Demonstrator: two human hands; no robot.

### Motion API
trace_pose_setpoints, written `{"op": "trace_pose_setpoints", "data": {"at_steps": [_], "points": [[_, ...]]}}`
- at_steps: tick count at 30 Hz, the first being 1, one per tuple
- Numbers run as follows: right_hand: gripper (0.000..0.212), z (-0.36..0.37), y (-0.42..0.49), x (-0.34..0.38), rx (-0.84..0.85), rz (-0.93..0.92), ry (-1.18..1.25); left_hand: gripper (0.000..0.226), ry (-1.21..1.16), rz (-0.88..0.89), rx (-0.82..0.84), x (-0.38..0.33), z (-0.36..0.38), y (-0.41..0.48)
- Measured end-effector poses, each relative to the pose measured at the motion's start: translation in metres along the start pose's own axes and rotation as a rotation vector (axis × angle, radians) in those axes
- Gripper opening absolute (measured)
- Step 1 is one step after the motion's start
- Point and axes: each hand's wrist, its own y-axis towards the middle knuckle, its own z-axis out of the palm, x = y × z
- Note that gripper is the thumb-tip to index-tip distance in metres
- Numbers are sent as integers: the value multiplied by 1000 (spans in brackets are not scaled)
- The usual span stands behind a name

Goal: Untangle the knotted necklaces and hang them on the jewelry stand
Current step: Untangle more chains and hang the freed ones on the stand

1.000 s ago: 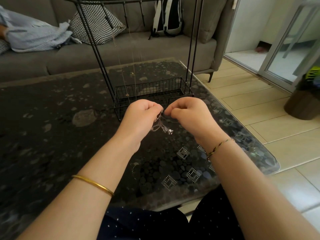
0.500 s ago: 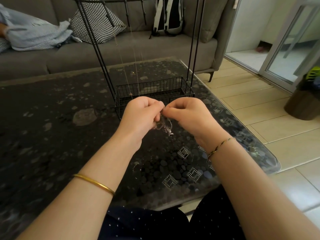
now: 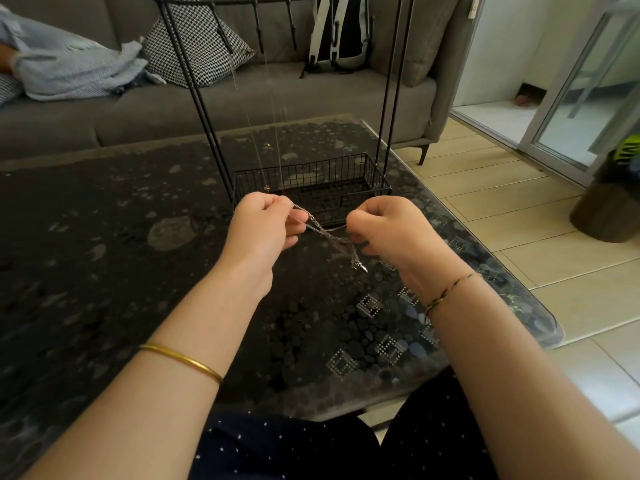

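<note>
Over the dark tabletop [image 3: 104, 278], left hand [image 3: 263, 233] and right hand [image 3: 394, 237] pinched the knotted necklaces [image 3: 329, 237] with curled fingers [image 3: 294, 233], holding them stretched, likely to expose the tangle.

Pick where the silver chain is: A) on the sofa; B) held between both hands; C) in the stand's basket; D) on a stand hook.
B: the chain runs from the left hand to the right hand, both pinching it.

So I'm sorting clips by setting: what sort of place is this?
Most likely a home living room: a grey sofa with a houndstooth cushion, a dark glass-topped coffee table in front of it, and a sliding glass door beside tiled floor.
</note>
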Motion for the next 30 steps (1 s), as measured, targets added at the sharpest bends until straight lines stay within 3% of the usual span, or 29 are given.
{"op": "trace_pose_setpoints", "data": {"at_steps": [4,9,12,22,30], "points": [[15,-1,2,-1,-66,47,142,15,-304,-192,-33,-2,-4,4],[13,3,4,3,-15,236,664,28,-613,-312,23,-4,2,0],[15,3,5,3,-49,264,780,11,-673,-319,75,-7,4,-3],[15,6,1,3,10,226,582,49,-305,-18,225,-6,4,-11],[12,2,2,3,136,365,838,66,-136,22,312,-7,9,-16]]}}
